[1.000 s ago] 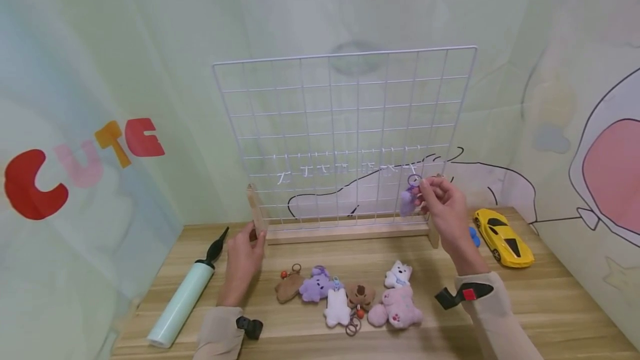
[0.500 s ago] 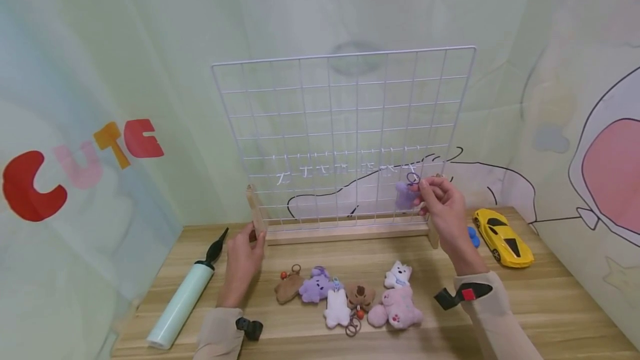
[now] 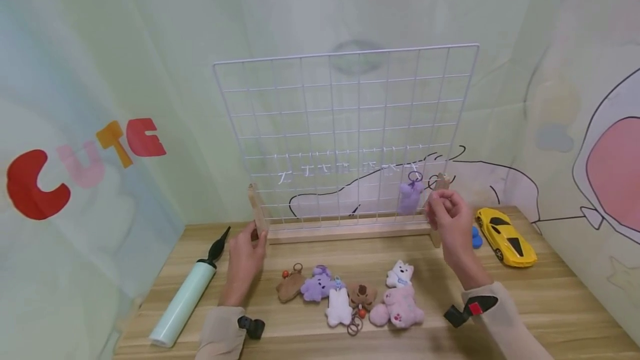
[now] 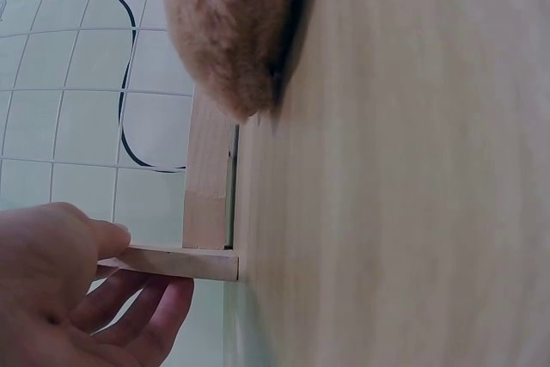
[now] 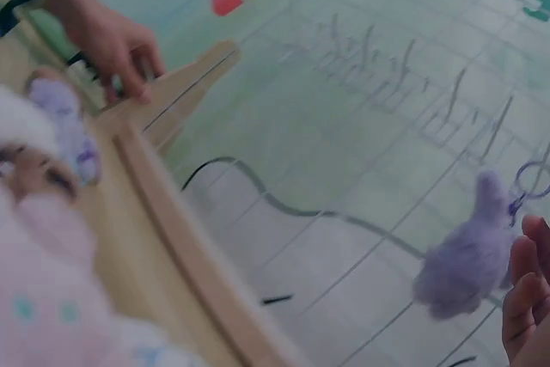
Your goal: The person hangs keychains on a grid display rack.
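A white wire grid (image 3: 345,54) stands in a wooden base (image 3: 350,232) at the back of the table. A row of small white hooks (image 3: 307,170) runs across its lower part. From the rightmost hook hangs a purple plush keychain (image 3: 410,199) by its ring. My right hand (image 3: 452,226) is just right of it, fingers loosely bent and holding nothing, beside the right wooden post (image 3: 442,181). My left hand (image 3: 246,263) grips the left wooden post (image 4: 185,263) low down, thumb on one side and fingers on the other.
Several plush keychains lie in front, among them a brown one (image 3: 290,286), another purple one (image 3: 316,286), a white one (image 3: 339,309) and a pink one (image 3: 402,310). A pale green hand pump (image 3: 182,304) lies left, a yellow toy car (image 3: 506,239) right.
My right hand has let go of the purple plush keychain's ring and moved a little right and down. The keychain now hangs freely. My left hand keeps its grip on the post.
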{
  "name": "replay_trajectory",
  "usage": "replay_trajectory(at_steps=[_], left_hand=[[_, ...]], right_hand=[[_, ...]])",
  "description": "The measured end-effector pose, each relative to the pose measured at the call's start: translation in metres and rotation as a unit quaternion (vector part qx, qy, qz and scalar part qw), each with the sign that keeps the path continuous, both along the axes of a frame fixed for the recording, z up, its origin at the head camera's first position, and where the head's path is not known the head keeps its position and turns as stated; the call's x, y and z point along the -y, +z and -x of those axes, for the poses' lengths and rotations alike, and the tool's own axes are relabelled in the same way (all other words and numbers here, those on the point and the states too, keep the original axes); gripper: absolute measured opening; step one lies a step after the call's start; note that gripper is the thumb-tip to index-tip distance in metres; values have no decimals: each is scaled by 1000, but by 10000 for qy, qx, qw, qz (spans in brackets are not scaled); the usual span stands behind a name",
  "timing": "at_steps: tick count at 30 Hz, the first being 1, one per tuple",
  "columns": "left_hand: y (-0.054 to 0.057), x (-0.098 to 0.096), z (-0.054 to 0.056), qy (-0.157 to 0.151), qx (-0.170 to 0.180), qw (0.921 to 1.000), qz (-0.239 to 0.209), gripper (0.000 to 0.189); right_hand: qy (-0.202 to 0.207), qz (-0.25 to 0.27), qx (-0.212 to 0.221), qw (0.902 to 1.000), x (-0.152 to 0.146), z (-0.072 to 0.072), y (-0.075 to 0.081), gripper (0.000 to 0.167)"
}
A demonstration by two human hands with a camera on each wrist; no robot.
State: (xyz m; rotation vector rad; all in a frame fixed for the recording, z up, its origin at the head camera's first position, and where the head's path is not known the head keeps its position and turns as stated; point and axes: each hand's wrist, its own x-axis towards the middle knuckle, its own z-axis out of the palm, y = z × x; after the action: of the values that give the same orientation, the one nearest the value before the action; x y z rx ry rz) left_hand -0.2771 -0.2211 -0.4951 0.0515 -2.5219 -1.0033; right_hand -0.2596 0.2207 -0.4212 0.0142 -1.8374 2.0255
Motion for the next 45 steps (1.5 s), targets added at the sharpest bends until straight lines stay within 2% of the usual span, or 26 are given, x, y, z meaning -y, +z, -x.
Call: replay_trajectory(at_steps=[5, 11, 13, 15, 19, 22, 25, 29, 35, 40, 45], left_hand=[[0, 0, 0, 6, -17, 10000, 0, 32], [0, 0, 1, 19, 25, 10000, 13, 31], [1, 0, 0, 20, 26, 10000, 21, 31], [2, 0, -1, 8, 42, 10000, 19, 32], [2, 0, -1, 29, 92, 10000, 13, 32], [1, 0, -1, 46, 74, 10000, 9, 30], [1, 0, -2, 46, 11, 10000, 24, 29], [1, 1, -2, 24, -42, 10000, 56, 29], [1, 0, -1, 18, -125, 9999, 105, 28], [-1, 0, -1, 16, -251, 9996, 82, 26], [-1, 0, -2, -8, -151, 9999, -14, 27]], right_hand=[[251, -762, 474, 9956, -11, -7, -29, 30], [936, -1635, 812, 9787, -22, -10, -57, 27], [1209, -2034, 907, 9674, -26, -10, -64, 24], [1532, -2488, 945, 9517, -30, -8, -72, 21], [2217, -3470, 677, 9088, -37, -4, -86, 23], [2676, -3873, 322, 8817, -43, -2, -94, 31], [2935, -4088, 179, 8639, -47, -2, -97, 38], [2954, -4407, 258, 8473, -48, -4, -96, 45], [2932, -4657, 312, 8344, -45, -5, -93, 39], [2866, -4662, 106, 8369, -45, -5, -95, 29], [2806, -4588, -105, 8430, -46, -7, -96, 18]])
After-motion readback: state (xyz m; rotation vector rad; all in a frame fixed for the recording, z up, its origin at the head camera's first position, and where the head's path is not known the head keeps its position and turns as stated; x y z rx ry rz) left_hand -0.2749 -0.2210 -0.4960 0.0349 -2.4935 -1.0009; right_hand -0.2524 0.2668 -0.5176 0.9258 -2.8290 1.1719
